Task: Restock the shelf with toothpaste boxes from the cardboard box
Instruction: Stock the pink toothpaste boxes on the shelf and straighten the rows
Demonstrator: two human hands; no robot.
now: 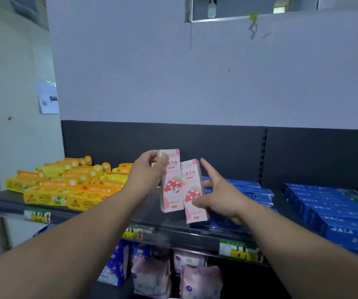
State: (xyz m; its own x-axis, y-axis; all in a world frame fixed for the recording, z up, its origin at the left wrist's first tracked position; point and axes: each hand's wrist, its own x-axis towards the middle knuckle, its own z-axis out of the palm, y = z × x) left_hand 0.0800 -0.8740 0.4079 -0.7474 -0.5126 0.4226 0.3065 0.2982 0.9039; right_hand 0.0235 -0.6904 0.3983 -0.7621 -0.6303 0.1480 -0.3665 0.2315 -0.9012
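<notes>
The left grip (150,169) pinches the top of one pink toothpaste box (171,186), and the right grip (219,195) pinches a second pink box (193,190) low down, thumb in front and index finger straight out. Both stand upright, side by side over the shelf (152,216), probably to go in together, faces forward. The bare gap is hemmed by yellow boxes (65,186) on the left and blue boxes (249,190) on the right, which crowd the second box's foot; the cardboard box is out of view.
</notes>
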